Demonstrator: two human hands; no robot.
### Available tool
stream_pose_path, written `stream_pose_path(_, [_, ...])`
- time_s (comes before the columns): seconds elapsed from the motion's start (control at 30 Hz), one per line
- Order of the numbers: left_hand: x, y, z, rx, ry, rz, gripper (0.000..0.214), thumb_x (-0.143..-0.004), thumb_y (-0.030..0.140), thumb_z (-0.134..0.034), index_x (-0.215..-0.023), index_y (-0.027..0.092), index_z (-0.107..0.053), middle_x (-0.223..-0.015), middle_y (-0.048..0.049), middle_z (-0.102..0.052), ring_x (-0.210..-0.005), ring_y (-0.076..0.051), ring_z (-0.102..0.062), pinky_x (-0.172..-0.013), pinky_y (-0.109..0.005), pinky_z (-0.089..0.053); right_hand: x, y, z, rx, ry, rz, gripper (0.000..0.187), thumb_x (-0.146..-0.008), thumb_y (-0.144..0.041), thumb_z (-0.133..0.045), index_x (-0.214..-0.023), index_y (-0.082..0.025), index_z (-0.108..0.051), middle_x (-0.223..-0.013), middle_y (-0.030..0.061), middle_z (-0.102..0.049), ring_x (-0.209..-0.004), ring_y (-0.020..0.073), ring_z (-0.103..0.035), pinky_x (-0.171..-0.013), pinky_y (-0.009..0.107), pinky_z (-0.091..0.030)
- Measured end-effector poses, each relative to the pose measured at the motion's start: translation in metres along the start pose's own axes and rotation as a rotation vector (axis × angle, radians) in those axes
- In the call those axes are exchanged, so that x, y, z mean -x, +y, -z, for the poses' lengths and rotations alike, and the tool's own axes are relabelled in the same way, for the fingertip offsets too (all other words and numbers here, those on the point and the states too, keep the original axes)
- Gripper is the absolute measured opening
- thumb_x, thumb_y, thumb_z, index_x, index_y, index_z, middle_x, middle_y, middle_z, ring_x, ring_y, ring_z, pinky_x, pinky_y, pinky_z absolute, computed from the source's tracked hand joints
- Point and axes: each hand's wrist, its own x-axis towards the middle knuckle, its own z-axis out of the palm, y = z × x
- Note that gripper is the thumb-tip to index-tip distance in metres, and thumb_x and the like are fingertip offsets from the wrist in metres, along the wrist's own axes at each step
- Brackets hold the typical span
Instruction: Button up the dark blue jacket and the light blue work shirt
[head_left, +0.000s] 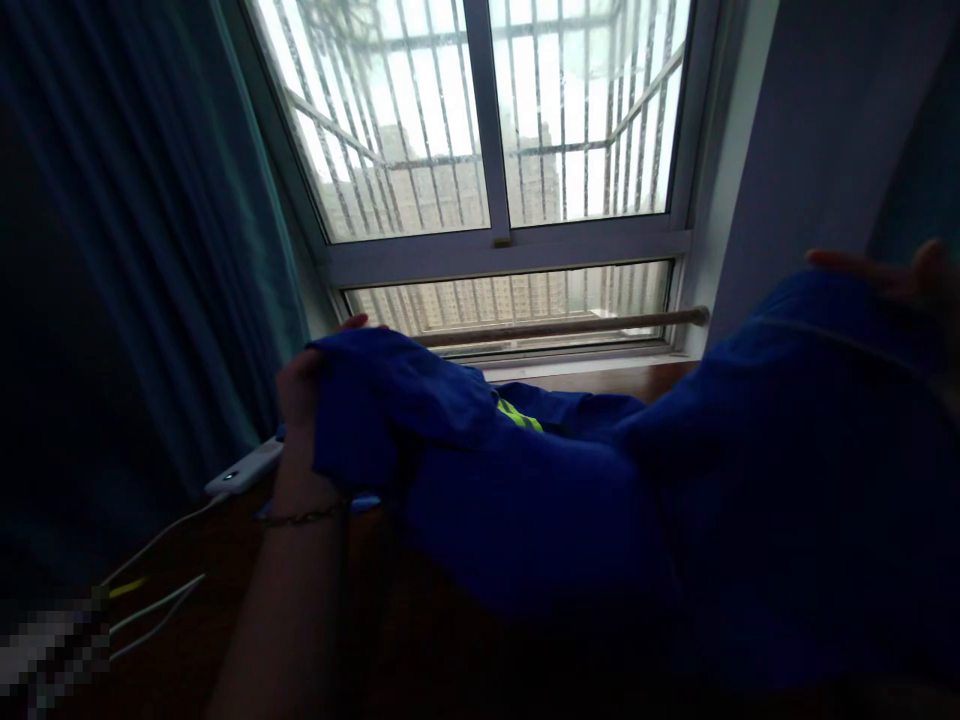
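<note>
A blue garment (540, 500) with a yellow-green striped patch hangs stretched between my two hands. At its left end, my left hand (304, 385) grips the cloth, the fingers mostly behind the fabric; a thin bracelet circles that wrist. My right hand (892, 275) is raised higher at the right edge and holds the other end, with its fingers dim and partly covered by cloth. The garment sags in the middle. Its lower part fades into shadow, so I cannot tell its exact kind.
Ahead is a window (495, 200) with bars outside and a rail (562, 330) across its lower pane. A dark blue curtain (150, 250) hangs at left. Below it, a white power strip (244, 468) and cables (161, 605) lie on a dark brown surface.
</note>
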Motion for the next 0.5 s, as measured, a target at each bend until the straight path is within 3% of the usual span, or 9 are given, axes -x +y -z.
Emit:
stream_pose_path(0.1, [0.014,0.011,-0.006,0.134,-0.183,0.045,0.035,-0.075,0.022,-0.035,-0.101,0.016,-0.057,-0.084,-0.0009,-0.064,-0.083,-0.016,-0.055,-0.084,-0.038,-0.041,0.005,-0.011,-0.016,-0.347,-0.101,-0.024,0.051,-0.089,-0.040,-0.011,-0.108,-0.027,-0.057,-0.093,0.0066,-0.061,-0.043,-0.0004,-0.038,-0.047,0.023,-0.029])
stream_pose_path(0.23, [0.024,0.015,-0.014,0.218,-0.236,0.037,0.031,-0.076,0.028,-0.038,-0.097,0.020,-0.059,-0.083,0.0008,-0.063,-0.072,-0.012,-0.053,-0.074,-0.033,-0.043,-0.001,-0.010,-0.029,-0.343,-0.167,0.039,0.042,-0.087,-0.039,-0.025,-0.109,-0.021,-0.056,-0.096,0.0112,-0.061,-0.048,0.0041,-0.046,-0.047,0.023,-0.035])
stream_pose_path(0.37, [0.020,0.005,-0.022,-0.051,-0.448,0.130,0.023,-0.074,0.028,-0.047,-0.090,0.017,-0.059,-0.079,-0.0038,-0.065,-0.061,-0.012,-0.056,-0.057,-0.026,-0.044,-0.019,0.008,-0.040,-0.119,-0.311,0.004,0.038,-0.079,-0.039,-0.049,-0.108,-0.016,-0.053,-0.094,0.0143,-0.062,-0.066,0.0160,-0.060,-0.057,0.027,-0.046])
stream_pose_path(0.5, [0.021,-0.035,-0.038,-0.459,-0.760,0.220,0.031,-0.074,0.036,-0.050,-0.096,0.016,-0.059,-0.088,-0.0082,-0.065,-0.071,-0.018,-0.061,-0.062,-0.030,-0.047,-0.040,0.037,-0.069,0.398,-0.594,-0.312,0.040,-0.079,-0.040,-0.049,-0.104,-0.009,-0.051,-0.086,0.0185,-0.063,-0.061,0.0190,-0.062,-0.055,0.029,-0.049])
